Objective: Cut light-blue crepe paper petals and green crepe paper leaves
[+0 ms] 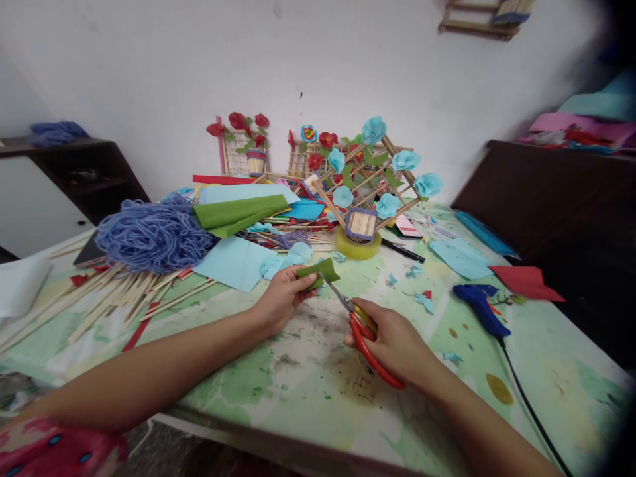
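Above the mottled tablecloth (298,391), hands (284,296) hold folded green paper (326,269) (left) and slender metal-bladed scissors (346,303) (right).

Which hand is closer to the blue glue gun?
Right. The right hand, holding scissors, has the glue gun out to its right. The left hand, holding green paper, is farther away, beyond the scissors.

The small paper piece (326,269) is leaf green; the scissors (360,332) have red-orange and yellow handles (381,368) with silvery blades (338,294). The bench (303,391) is mottled pale green, white and yellow. At left, the yarn (154,235) is violet-blue. Far paper flowers (374,130) are sky blue, with red flowers (237,120) behind them. At right, the glue gun (481,310) is deep blue, its cord (527,399) black. The near-left sleeve (62,452) is pinkish red with blue spots.
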Tool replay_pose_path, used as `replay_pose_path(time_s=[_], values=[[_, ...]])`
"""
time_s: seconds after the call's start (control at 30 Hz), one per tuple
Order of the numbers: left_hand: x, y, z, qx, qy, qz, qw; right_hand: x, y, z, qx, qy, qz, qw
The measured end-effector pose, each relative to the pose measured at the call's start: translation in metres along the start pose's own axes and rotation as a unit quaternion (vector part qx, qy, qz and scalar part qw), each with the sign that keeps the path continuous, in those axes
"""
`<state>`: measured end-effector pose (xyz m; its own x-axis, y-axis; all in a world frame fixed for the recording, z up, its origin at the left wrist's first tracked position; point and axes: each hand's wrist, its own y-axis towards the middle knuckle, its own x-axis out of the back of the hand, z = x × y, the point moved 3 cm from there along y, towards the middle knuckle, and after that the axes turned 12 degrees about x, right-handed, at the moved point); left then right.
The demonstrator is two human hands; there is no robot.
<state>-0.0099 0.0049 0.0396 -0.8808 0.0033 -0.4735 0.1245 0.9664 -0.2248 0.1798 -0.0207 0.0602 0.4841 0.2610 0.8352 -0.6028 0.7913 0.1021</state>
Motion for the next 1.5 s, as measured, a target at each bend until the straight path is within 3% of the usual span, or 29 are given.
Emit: replay_pose_path(time_s=[0.27, 0.83, 1.03, 1.17, 1.27, 1.33, 1.5], values=[[0.002, 0.003, 0.004, 0.011, 0.007, -0.004, 1.000, -0.003, 0.000, 0.000, 0.022, 0.049, 0.013, 0.998], [0.003, 0.004, 0.009, 0.047, 0.034, -0.010, 0.998, -0.004, -0.003, -0.003, -0.006, 0.022, 0.017, 1.000], [0.003, 0.005, 0.010, 0.050, 0.026, -0.034, 0.998, -0.002, -0.001, -0.008, -0.012, 0.068, -0.034, 0.997], [-0.005, -0.003, 0.017, 0.070, 0.019, -0.030, 0.997, -0.011, 0.004, -0.013, -0.039, 0.245, -0.081, 0.965], [-0.016, -0.013, 0.027, 0.094, 0.024, 0.027, 0.995, -0.020, 0.008, -0.009, -0.050, 0.374, -0.115, 0.919], [-0.021, -0.018, 0.033, 0.110, 0.030, 0.057, 0.992, -0.023, 0.008, -0.004, -0.045, 0.405, -0.136, 0.903], [-0.025, -0.021, 0.039, 0.123, 0.051, 0.092, 0.987, -0.026, 0.006, 0.004, -0.031, 0.404, -0.156, 0.901]])
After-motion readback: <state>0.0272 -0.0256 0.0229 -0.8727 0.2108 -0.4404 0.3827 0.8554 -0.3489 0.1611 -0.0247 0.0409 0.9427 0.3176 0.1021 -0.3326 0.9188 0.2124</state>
